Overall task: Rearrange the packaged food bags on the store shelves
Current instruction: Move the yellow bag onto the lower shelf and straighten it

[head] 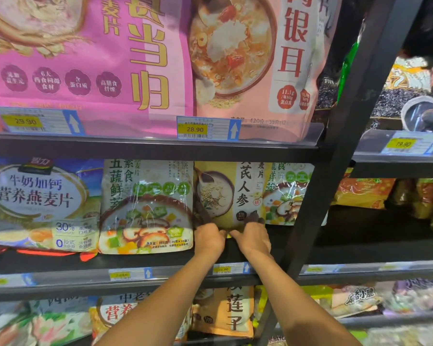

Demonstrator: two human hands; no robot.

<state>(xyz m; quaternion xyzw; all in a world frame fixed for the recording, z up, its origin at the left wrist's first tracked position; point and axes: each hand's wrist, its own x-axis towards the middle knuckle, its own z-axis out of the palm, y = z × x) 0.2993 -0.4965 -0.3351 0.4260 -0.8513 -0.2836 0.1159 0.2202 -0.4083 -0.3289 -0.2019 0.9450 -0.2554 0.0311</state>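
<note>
Both hands are up at the middle shelf (60,263). The left hand (209,239) and the right hand (253,239) each grip the lower edge of the yellow oat bag (223,196), fingers curled onto its front. It stands near dead centre, with a vegetable oat bag (145,208) at its 9 o'clock and another (288,193) tucked at its 3 o'clock. Best bet, I'd say: move both corners together, keep the base flat on the shelf and the face square to its neighbours, and don't crush that bottom seam.
</note>
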